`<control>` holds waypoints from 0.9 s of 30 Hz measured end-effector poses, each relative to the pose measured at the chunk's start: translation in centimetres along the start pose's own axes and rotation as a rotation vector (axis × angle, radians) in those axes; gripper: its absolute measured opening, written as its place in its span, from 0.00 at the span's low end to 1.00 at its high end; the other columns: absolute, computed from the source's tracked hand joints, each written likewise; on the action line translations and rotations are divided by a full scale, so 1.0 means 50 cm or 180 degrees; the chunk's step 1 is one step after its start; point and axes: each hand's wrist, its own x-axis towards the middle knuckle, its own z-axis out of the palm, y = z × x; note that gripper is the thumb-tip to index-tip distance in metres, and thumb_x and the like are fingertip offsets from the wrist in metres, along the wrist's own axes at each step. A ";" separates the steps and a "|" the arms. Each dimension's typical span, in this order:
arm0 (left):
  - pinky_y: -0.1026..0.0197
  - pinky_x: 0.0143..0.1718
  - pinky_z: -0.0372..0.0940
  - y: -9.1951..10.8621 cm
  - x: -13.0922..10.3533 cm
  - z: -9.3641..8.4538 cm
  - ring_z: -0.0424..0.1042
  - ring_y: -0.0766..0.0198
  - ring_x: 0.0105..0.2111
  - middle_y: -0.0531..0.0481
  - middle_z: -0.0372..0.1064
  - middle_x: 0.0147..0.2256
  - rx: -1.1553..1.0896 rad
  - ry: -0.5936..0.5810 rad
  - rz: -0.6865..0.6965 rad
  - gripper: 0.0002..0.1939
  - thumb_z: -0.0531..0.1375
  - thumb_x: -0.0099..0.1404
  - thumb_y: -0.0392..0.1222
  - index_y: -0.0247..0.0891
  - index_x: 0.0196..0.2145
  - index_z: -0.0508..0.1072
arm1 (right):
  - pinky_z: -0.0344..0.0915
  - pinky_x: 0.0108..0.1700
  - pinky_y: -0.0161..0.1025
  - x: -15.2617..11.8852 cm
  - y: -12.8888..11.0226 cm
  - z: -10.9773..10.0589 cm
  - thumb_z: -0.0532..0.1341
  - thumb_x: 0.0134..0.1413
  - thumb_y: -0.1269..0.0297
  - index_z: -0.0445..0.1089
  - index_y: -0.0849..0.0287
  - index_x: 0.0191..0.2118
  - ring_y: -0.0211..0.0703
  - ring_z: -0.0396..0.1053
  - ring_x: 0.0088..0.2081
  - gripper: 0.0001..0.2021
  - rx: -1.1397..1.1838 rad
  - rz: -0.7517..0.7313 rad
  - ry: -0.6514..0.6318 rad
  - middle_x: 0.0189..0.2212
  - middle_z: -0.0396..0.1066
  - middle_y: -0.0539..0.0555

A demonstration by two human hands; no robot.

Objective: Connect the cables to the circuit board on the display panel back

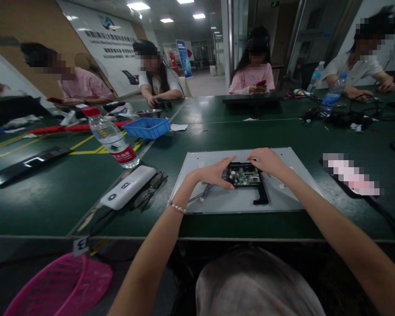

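Note:
A grey-white flat panel [296, 197] lies near the table's front edge. On it sits a green circuit board [245, 177] in a black plastic housing [261, 195] with an arm that reaches toward me. My left hand [213, 173] is at the housing's left side, fingers stretched and spread, thumb near its lower left corner. At the upper right corner of the housing is my right hand [266, 160], its fingertips pinched together; what is between them is too small to make out. A thin cable [197, 196] lies on the panel below my left wrist.
Left of the panel are glasses [149, 189], a white power bank [129, 188], a water bottle [113, 140] and a blue basket [148, 128]. A phone [350, 175] lies at the right. Below the table is a pink basket [95, 281]. Several people sit across the table.

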 end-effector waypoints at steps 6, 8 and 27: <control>0.49 0.65 0.43 -0.005 0.001 0.002 0.41 0.47 0.66 0.39 0.37 0.67 0.0017 0.0042 0.0021 0.59 0.65 0.49 0.60 0.39 0.67 0.36 | 0.63 0.47 0.39 -0.003 0.003 0.004 0.57 0.56 0.69 0.77 0.58 0.40 0.47 0.72 0.43 0.11 -0.0104 -0.0017 -0.0307 0.41 0.77 0.55; 0.50 0.65 0.42 -0.005 0.001 0.002 0.41 0.48 0.66 0.39 0.37 0.67 0.0019 0.0030 0.0030 0.59 0.65 0.49 0.60 0.38 0.67 0.37 | 0.64 0.46 0.39 -0.003 0.004 0.004 0.56 0.56 0.70 0.77 0.58 0.40 0.47 0.72 0.43 0.12 -0.0119 -0.0018 -0.0310 0.41 0.77 0.55; 0.50 0.65 0.42 -0.001 0.001 0.002 0.40 0.48 0.66 0.39 0.36 0.67 0.0029 -0.0001 -0.0027 0.58 0.65 0.50 0.59 0.37 0.67 0.37 | 0.64 0.49 0.40 -0.004 0.013 0.012 0.53 0.61 0.64 0.77 0.57 0.40 0.47 0.72 0.43 0.14 0.0163 -0.0069 -0.0291 0.41 0.77 0.56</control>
